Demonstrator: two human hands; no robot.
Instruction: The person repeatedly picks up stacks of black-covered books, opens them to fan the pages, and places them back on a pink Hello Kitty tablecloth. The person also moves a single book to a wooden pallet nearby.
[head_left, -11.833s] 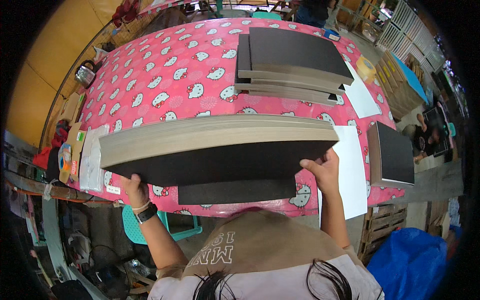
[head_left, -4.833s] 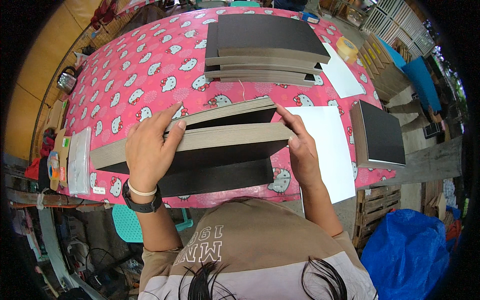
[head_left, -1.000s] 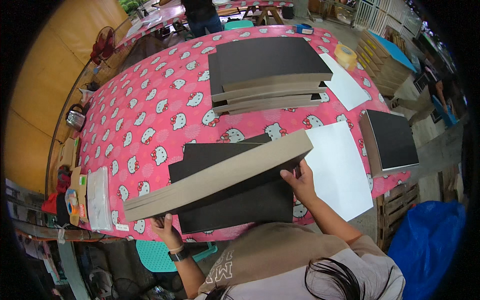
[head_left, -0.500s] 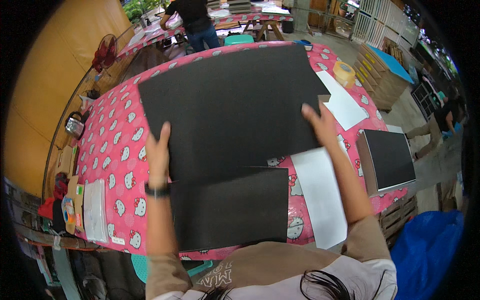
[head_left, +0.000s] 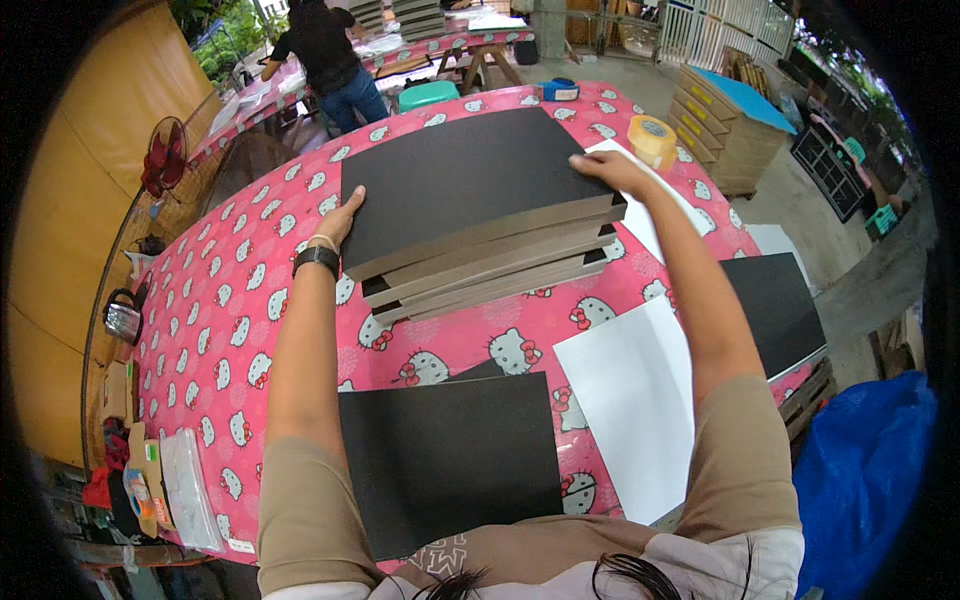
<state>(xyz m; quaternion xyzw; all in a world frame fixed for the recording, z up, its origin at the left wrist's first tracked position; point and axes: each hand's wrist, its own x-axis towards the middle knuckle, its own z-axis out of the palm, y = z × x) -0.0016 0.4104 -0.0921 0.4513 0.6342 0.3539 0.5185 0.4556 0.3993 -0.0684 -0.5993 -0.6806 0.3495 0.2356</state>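
A stack of several shallow black-topped boxes with grey board sides (head_left: 490, 270) stands beyond the middle of the table. Its layers sit slightly out of line. My hands are at either end of the top black box (head_left: 470, 165): my left hand (head_left: 342, 215) is curled at its left edge, thumb up. On the far right corner, my right hand (head_left: 612, 172) has its thumb on top and its fingers partly hidden below. In front of me lies a flat black sheet (head_left: 450, 460), with another dark piece partly beneath it. White sheets (head_left: 635, 390) lie beside it, under my right forearm.
A pink patterned cloth (head_left: 230, 310) covers the table. Near the far right are a roll of tape (head_left: 652, 140) and a blue tape roll (head_left: 558, 90). Another black-topped box (head_left: 775, 310) stands at the right edge, clear plastic sleeves (head_left: 190, 490) at the left. A person (head_left: 330, 65) works behind.
The black box in my hands has moved away from me and down onto the stack. My view has shifted, and a person at the far right is out of sight.
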